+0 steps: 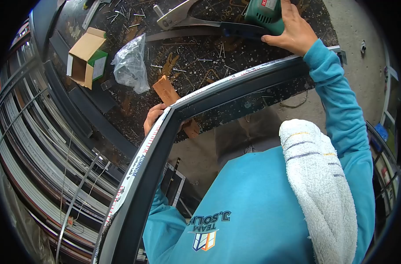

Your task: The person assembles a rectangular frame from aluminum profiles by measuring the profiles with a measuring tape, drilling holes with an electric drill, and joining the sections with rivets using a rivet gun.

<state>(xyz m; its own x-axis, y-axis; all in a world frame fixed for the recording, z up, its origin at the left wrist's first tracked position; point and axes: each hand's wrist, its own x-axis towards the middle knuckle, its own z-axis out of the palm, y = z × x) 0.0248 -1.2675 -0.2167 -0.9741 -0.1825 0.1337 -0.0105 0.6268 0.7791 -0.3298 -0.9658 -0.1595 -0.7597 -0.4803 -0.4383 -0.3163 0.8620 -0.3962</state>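
Observation:
A dark aluminium frame [139, 176] with printed white film along its outer edge lies across the workbench, its corner over a small wooden block [166, 90]. My left hand [154, 118] holds the frame near that corner, fingers wrapped round its outer side. At the top right my right hand [293, 31] is closed on a green power tool [264, 16], with the thumb along its lower side. Beside the tool, a metal clamp [183, 17] with a dark handle lies on the bench.
An open cardboard box [87, 59] and a crumpled clear plastic bag [131, 64] rest on the dark workbench [121, 110], among scattered screws and shavings. Long profiles [46, 158] fill a rack at the left. A white towel [317, 167] hangs over my shoulder.

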